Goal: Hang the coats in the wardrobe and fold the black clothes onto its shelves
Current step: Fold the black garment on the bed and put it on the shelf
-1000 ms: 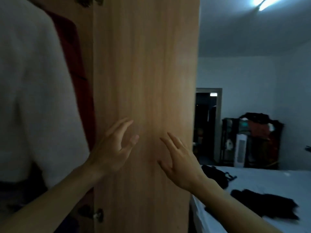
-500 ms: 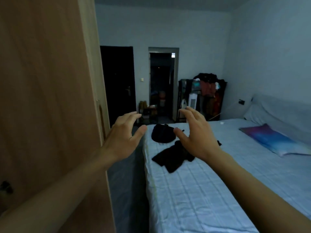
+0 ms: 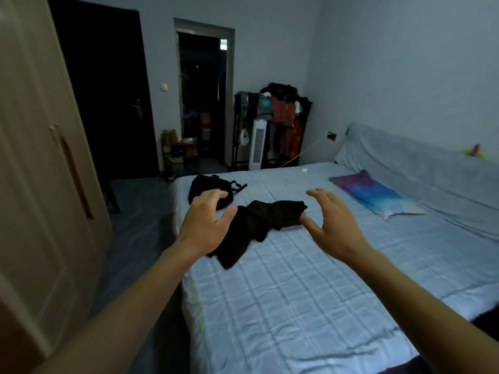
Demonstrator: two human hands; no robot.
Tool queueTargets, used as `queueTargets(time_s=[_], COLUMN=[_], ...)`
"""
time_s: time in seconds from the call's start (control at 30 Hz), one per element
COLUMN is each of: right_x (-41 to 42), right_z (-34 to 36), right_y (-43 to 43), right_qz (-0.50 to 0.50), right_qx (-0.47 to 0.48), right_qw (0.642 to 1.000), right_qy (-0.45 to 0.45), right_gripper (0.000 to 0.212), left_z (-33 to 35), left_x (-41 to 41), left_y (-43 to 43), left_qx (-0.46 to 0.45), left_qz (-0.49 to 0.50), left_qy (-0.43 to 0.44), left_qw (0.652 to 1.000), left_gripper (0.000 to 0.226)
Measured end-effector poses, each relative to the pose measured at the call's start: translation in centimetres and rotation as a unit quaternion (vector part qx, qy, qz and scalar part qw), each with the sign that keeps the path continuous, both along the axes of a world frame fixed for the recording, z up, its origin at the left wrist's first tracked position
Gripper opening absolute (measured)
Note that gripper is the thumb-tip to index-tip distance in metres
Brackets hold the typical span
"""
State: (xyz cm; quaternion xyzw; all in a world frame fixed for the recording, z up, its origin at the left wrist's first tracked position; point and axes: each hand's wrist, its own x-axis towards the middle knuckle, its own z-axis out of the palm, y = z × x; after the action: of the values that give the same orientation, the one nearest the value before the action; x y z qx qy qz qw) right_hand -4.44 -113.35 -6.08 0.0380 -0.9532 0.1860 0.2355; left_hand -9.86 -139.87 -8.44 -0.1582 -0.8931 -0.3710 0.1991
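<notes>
A crumpled black garment [image 3: 259, 225] lies on the light blue bed [image 3: 297, 306], near its left side. Behind it sits a second black garment with straps [image 3: 208, 187], close to the bed's far left corner. My left hand [image 3: 205, 220] hovers above the bed edge, fingers spread and curled, holding nothing. My right hand [image 3: 332, 222] is held out over the sheet just right of the crumpled garment, also empty with fingers apart. The wardrobe [image 3: 40, 171] stands at the left, doors facing me; its inside is hidden.
A colourful pillow [image 3: 375, 195] lies on the right of the bed by the padded headboard [image 3: 421, 163]. A narrow floor strip [image 3: 140, 238] runs between wardrobe and bed. A clothes rack [image 3: 280, 125], a white fan [image 3: 259, 144], a dark door and an open doorway stand at the back.
My view has swung from the wardrobe door to the bed. Both empty hands have moved forward and now sit on either side of the crumpled black garment.
</notes>
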Motion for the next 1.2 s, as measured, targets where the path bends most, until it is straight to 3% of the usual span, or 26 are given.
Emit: queueTargets(time_s=[0.43, 0.87, 1.2], right_x=[-17.3, -38.9, -52.8], right_z=[-8.9, -21.4, -28.8], right_y=[2.3, 15.9, 22.5], right_qz=[0.021, 0.097, 0.092], right_qx=[-0.027, -0.081, -0.092], right_qw=[0.997, 0.975, 0.963], right_qy=[-0.069, -0.184, -0.235], right_gripper=[0.057, 0.057, 0.056], left_z=[-7.9, -16.2, -22.1], left_x=[-15.5, -31.8, -45.7], left_y=[1.8, 16.6, 24.7], left_qx=[-0.002, -0.049, -0.079], left_qz=[0.014, 0.104, 0.093], left_qy=[-0.09, -0.191, -0.252], left_qw=[0.996, 0.975, 0.96], left_gripper=[0.04, 0.04, 0.044])
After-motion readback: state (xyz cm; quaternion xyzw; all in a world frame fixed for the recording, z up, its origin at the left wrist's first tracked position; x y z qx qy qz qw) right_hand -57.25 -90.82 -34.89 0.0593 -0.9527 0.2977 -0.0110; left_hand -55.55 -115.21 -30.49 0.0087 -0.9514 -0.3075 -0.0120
